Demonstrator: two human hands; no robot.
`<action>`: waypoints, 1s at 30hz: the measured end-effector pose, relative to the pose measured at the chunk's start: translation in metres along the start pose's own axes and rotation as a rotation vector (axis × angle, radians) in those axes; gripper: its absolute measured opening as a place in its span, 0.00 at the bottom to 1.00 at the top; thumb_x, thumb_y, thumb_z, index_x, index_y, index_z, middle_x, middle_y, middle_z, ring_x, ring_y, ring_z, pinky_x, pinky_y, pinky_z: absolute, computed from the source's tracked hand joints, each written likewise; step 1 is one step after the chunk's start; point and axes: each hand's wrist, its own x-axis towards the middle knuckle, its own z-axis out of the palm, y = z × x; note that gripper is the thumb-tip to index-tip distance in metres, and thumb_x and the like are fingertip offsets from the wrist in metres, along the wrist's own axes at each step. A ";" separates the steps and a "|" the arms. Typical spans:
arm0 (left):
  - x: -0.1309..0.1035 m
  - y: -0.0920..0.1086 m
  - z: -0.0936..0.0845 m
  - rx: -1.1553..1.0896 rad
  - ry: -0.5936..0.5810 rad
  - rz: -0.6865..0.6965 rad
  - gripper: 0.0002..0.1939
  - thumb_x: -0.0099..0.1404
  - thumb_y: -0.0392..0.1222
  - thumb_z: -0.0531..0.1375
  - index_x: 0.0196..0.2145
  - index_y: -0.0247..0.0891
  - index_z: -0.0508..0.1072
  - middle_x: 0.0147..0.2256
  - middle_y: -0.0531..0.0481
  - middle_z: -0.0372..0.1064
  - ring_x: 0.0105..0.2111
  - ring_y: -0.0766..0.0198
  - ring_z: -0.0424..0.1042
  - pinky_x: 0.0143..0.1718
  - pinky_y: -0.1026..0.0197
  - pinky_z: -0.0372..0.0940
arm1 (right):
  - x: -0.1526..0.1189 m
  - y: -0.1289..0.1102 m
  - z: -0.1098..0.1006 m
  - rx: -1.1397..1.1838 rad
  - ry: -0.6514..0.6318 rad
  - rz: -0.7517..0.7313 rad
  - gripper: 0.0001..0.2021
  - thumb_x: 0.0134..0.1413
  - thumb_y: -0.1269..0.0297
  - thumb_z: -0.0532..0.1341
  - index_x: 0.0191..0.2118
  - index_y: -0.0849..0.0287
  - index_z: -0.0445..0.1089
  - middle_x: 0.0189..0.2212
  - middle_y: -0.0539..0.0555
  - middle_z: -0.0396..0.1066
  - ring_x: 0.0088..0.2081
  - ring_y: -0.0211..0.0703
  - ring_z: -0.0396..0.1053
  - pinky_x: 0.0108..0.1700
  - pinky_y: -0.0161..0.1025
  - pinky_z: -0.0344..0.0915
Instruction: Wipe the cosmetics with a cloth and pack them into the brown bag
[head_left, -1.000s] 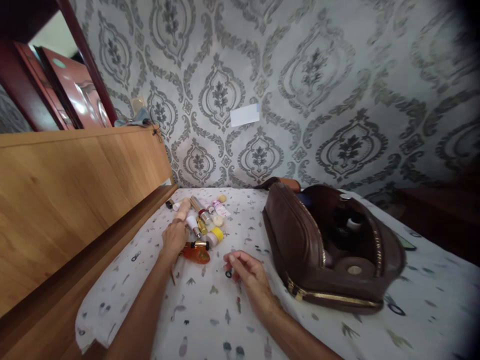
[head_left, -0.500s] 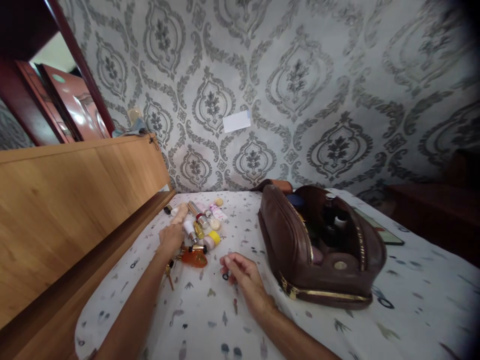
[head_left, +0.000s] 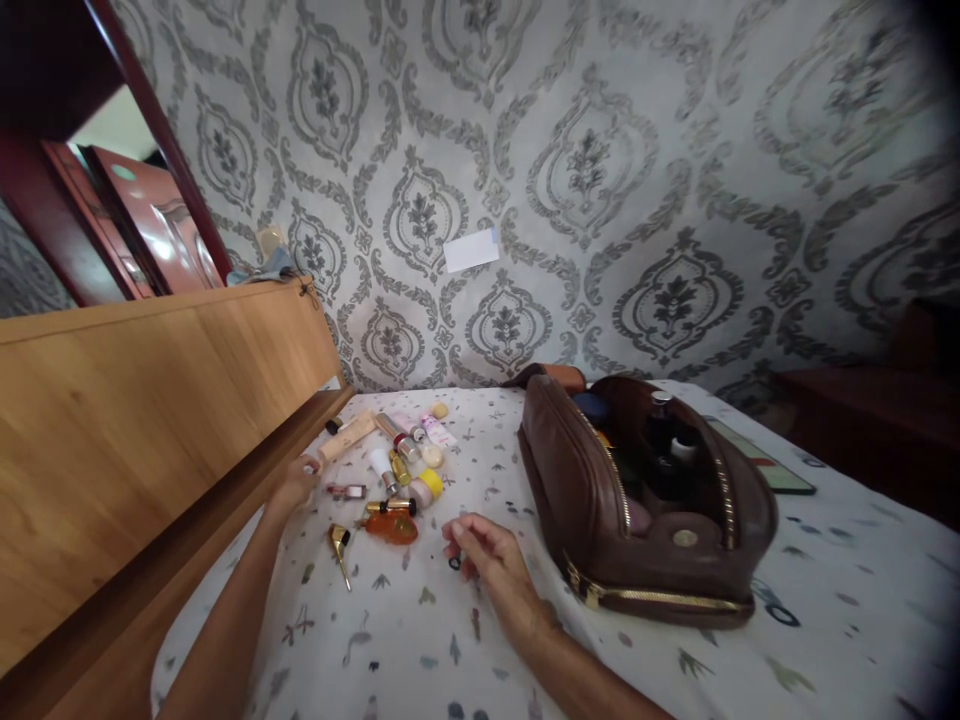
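My left hand [head_left: 292, 484] is at the left edge of a group of cosmetics, its fingers drawn together beside the near end of a beige tube [head_left: 348, 437]. Whatever they pinch, if anything, is too small to make out. Close to it lie a small lip gloss tube [head_left: 346, 491] and a gold-and-black applicator [head_left: 340, 545]. My right hand [head_left: 484, 550] hovers or rests over the cloth, holding nothing, fingers loosely bent and apart. An amber bottle [head_left: 391, 528], a black-and-gold tube [head_left: 392, 507] and a yellow-lidded jar [head_left: 427, 487] lie to its left.
On the right stands a brown leather cosmetic bag [head_left: 559, 470], unzipped, with bottles [head_left: 660, 415] inside. Behind it lies a flat green-edged item [head_left: 765, 460]. A wooden board [head_left: 165, 400] borders the patterned cloth [head_left: 420, 640] on the left; a papered wall rises behind.
My left hand has moved left and toward me, off the middle of the cosmetics, uncovering the beige tube and the lip gloss tube. My right hand has barely moved.
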 end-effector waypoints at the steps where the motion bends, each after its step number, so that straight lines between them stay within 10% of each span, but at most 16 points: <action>1: -0.001 -0.004 -0.003 -0.040 0.013 -0.033 0.12 0.68 0.46 0.60 0.41 0.33 0.72 0.36 0.50 0.72 0.31 0.66 0.72 0.31 0.60 0.70 | 0.000 0.000 0.000 -0.002 0.000 0.000 0.26 0.40 0.38 0.66 0.27 0.60 0.74 0.22 0.52 0.68 0.23 0.38 0.60 0.25 0.35 0.57; 12: -0.044 -0.001 -0.034 -0.455 0.140 -0.040 0.20 0.46 0.52 0.63 0.35 0.39 0.72 0.25 0.57 0.64 0.23 0.66 0.60 0.23 0.65 0.52 | -0.001 -0.001 0.000 -0.046 -0.008 0.001 0.22 0.42 0.41 0.65 0.27 0.59 0.73 0.22 0.51 0.69 0.23 0.39 0.61 0.26 0.36 0.57; 24: -0.119 0.093 0.035 -0.902 -0.382 0.115 0.26 0.51 0.55 0.68 0.44 0.40 0.72 0.34 0.48 0.77 0.38 0.55 0.75 0.40 0.59 0.64 | -0.002 0.003 -0.001 0.049 0.000 0.001 0.22 0.42 0.44 0.67 0.33 0.61 0.77 0.28 0.54 0.73 0.29 0.42 0.68 0.26 0.35 0.59; 30: -0.141 0.114 0.066 -0.808 -0.337 0.379 0.16 0.59 0.49 0.63 0.44 0.41 0.72 0.39 0.49 0.73 0.44 0.56 0.72 0.47 0.58 0.64 | 0.002 0.010 -0.002 0.149 0.108 0.006 0.30 0.41 0.43 0.69 0.46 0.59 0.75 0.40 0.59 0.76 0.41 0.50 0.72 0.35 0.40 0.68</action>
